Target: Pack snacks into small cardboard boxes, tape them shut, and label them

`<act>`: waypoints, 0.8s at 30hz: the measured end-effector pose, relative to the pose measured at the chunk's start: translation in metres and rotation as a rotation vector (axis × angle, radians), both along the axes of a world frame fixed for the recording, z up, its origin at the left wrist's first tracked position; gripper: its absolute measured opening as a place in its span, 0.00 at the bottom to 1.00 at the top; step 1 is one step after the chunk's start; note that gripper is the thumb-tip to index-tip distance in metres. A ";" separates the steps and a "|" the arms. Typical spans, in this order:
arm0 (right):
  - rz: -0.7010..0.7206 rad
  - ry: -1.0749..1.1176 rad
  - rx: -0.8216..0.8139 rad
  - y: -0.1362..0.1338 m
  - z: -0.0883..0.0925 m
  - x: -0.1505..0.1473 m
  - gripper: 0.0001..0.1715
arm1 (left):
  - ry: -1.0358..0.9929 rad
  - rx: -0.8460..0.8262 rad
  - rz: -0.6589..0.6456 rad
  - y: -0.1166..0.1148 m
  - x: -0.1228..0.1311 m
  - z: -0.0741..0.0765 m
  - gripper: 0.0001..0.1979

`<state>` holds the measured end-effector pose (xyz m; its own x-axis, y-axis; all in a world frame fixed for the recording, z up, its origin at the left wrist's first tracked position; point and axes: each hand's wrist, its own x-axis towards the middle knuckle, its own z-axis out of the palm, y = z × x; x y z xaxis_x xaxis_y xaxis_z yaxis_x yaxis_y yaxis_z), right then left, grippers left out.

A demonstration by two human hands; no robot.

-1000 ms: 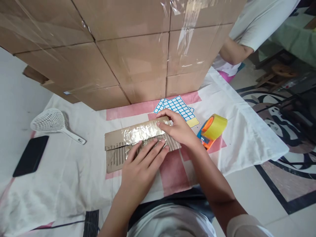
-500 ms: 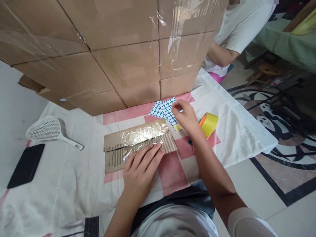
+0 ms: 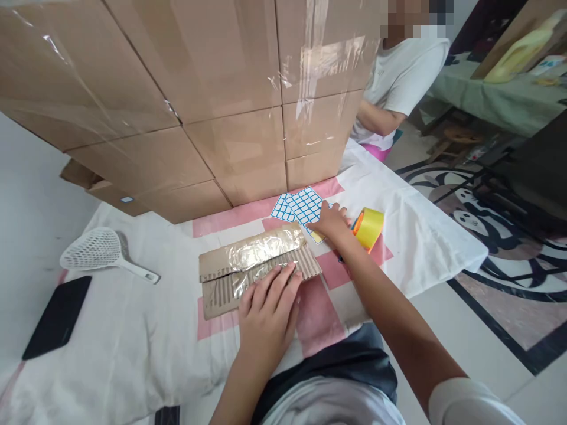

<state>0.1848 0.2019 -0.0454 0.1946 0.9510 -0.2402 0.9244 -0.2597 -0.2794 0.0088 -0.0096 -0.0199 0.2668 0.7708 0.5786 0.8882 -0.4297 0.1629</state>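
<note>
My left hand (image 3: 268, 304) lies flat on the near right part of a folded cardboard piece (image 3: 217, 298), its fingers stretched out. Shiny clear tape (image 3: 254, 251) covers the middle of that cardboard, and ribbed corrugation shows along its near half. Beyond it, my right hand (image 3: 331, 224) is over the near right part of two overlapping sheets of blue-bordered labels (image 3: 303, 203). Its fingers are apart, with nothing visible in them; whether they touch the sheets I cannot tell. Just right of that hand stands a yellow roll of tape (image 3: 372, 227) with an orange core.
Stacked, plastic-wrapped cardboard boxes (image 3: 239, 139) rise along the back of the cloth-covered table (image 3: 177, 330). A white slotted skimmer (image 3: 95, 251) and a dark flat tablet-like object (image 3: 57, 319) lie at left. Past the boxes, another person (image 3: 394, 82) sits at right.
My right hand has lowered toward the label sheets, its fingers going from bent together to spread. My left hand stays on the cardboard. The camera view has shifted somewhat.
</note>
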 end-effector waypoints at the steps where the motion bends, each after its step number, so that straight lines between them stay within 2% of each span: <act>1: -0.008 0.016 0.035 -0.001 -0.002 0.002 0.53 | -0.010 0.001 -0.002 -0.003 0.001 0.000 0.20; 3: -0.019 0.071 0.116 -0.001 -0.005 0.007 0.48 | -0.035 0.010 0.001 -0.008 0.004 0.000 0.19; 5: -0.022 0.215 0.200 -0.001 -0.009 0.013 0.44 | -0.049 0.009 0.000 -0.013 0.005 -0.001 0.19; 8: 0.009 0.582 0.281 -0.003 -0.011 0.018 0.37 | -0.038 0.003 -0.011 -0.015 0.004 -0.001 0.20; 11: 0.088 0.894 0.338 -0.016 -0.005 0.020 0.33 | -0.025 0.013 -0.020 -0.011 -0.002 0.001 0.20; 15: 0.232 1.134 0.489 -0.050 0.013 0.027 0.33 | -0.022 0.015 -0.004 -0.003 -0.011 0.003 0.20; 17: 0.244 1.211 0.539 -0.071 0.024 0.033 0.32 | -0.026 0.017 0.015 -0.002 -0.010 0.003 0.20; 20: 0.207 1.309 0.619 -0.106 0.038 0.035 0.28 | -0.112 0.046 0.057 -0.007 0.004 0.003 0.16; 24: 0.185 1.368 0.689 -0.158 0.046 0.024 0.19 | -0.322 0.175 0.051 -0.015 0.034 0.010 0.10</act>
